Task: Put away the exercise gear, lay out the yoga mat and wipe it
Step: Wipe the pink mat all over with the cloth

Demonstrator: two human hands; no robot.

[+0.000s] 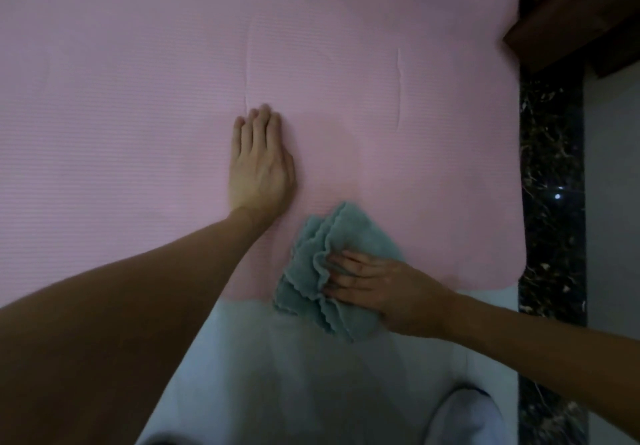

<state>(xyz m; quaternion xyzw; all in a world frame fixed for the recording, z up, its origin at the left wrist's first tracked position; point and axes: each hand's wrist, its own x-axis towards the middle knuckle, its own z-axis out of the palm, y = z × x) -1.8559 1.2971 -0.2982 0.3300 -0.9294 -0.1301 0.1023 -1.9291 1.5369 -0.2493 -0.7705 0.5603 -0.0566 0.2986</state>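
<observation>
A pink ribbed yoga mat (138, 81) lies flat and fills most of the view. My left hand (258, 162) rests palm down on the mat near its middle, fingers together and flat. A folded grey-green cloth (322, 247) lies across the mat's near edge. My right hand (377, 289) presses on the cloth with its fingers bunched into the folds.
Pale floor (294, 375) shows below the mat's near edge. A dark marble strip (550, 174) runs along the mat's right side, with dark wooden furniture (571, 8) at the top right. My knee in light fabric (464, 420) is at the bottom.
</observation>
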